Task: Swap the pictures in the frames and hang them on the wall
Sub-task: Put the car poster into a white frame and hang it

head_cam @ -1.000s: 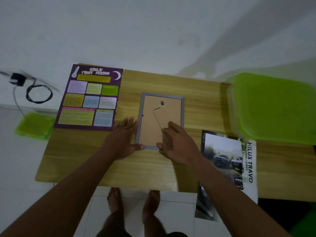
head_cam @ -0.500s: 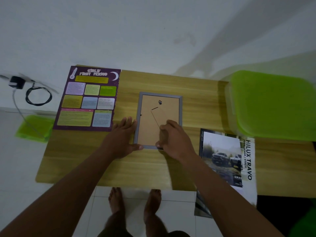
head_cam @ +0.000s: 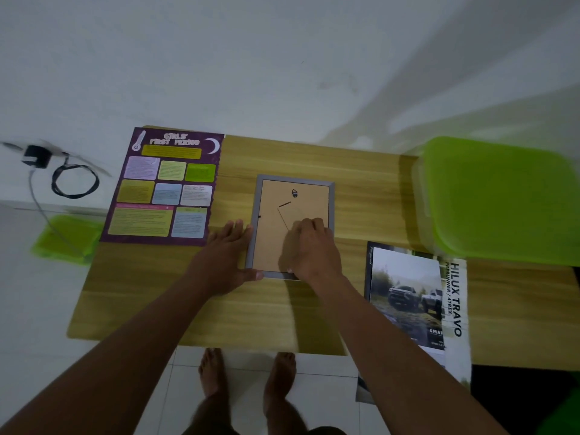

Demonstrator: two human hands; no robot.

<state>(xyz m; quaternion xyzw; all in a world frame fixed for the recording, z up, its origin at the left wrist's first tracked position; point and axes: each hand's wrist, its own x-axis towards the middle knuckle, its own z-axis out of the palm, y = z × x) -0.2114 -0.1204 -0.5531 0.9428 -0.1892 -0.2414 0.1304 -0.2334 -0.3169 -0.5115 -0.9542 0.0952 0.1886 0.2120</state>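
A grey picture frame point(head_cam: 261, 202) lies face down on the wooden table point(head_cam: 370, 202), its brown backing board point(head_cam: 282, 196) up with a small hanger and a folded stand. My left hand point(head_cam: 226, 259) rests flat against the frame's left edge, thumb along the bottom edge. My right hand point(head_cam: 310, 249) sits on the backing's lower right with fingers curled down near the stand; its fingertips are hidden. A purple poster point(head_cam: 166, 186) lies to the left. A truck picture point(head_cam: 408, 293) lies to the right, overhanging the table's front edge.
A box with a bright green lid point(head_cam: 499, 199) stands on the table's right end. At the left, a black coiled cable with a plug point(head_cam: 75, 180) hangs on the white wall, and a green item point(head_cam: 66, 237) lies on the floor. My bare feet show below the table's front edge.
My right hand has slid up from the frame's bottom edge onto the backing and its fingers have curled. My left hand has stayed at the frame's left edge.
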